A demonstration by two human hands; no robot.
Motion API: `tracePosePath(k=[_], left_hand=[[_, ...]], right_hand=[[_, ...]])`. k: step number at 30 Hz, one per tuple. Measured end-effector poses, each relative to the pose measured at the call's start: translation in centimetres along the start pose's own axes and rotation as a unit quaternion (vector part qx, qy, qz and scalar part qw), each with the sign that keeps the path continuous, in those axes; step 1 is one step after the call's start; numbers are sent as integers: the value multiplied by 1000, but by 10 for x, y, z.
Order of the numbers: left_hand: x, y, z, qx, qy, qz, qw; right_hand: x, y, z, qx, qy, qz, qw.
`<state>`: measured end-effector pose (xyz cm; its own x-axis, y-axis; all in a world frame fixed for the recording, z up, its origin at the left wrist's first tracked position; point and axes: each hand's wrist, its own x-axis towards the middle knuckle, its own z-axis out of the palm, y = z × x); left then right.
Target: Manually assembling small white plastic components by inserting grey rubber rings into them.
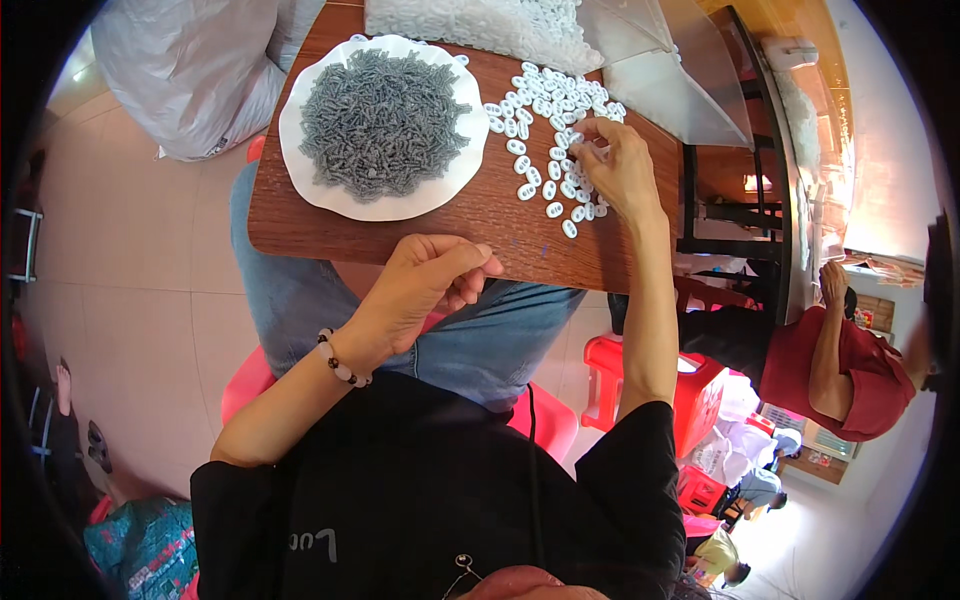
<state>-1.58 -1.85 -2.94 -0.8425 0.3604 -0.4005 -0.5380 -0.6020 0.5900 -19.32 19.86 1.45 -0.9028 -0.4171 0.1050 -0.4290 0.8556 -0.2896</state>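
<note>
My right hand point(622, 172) reaches over a scatter of small white oval pieces point(530, 110), each with dark marks or holes. Its thumb and forefinger close around one white oval piece point(576, 140) at the edge of the scatter. At the table's near edge, my left hand point(435, 282) is closed, thumb pressed to curled fingers. Anything pinched there is too small to make out. To the left of the ovals, a white wavy-rimmed plate point(300, 185) holds a heap of small dark grey pieces point(385, 120). All of this rests on a brown wooden tabletop point(400, 240).
A mound of white pieces point(480, 25) lies at the far edge, beside a translucent plastic sheet or bin point(665, 85). White sacks point(190, 75) stand far left. At the right are a dark frame point(740, 215), a red stool point(700, 400) and a person in red point(840, 375).
</note>
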Motion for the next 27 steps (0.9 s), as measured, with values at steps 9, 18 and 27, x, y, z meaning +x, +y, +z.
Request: tracePosePath(k=[9,18,27], left_hand=[[0,-3,1,31,-6,23,999],[0,2,6,64,44,95,992],[-3,3,1,62,-18,60,996]], right_hand=[[-31,-32,2,240,-17,47,969],[-74,-72,-9,354,-97,-96,925],[-76,-82,-6,319,-119,-145,929]])
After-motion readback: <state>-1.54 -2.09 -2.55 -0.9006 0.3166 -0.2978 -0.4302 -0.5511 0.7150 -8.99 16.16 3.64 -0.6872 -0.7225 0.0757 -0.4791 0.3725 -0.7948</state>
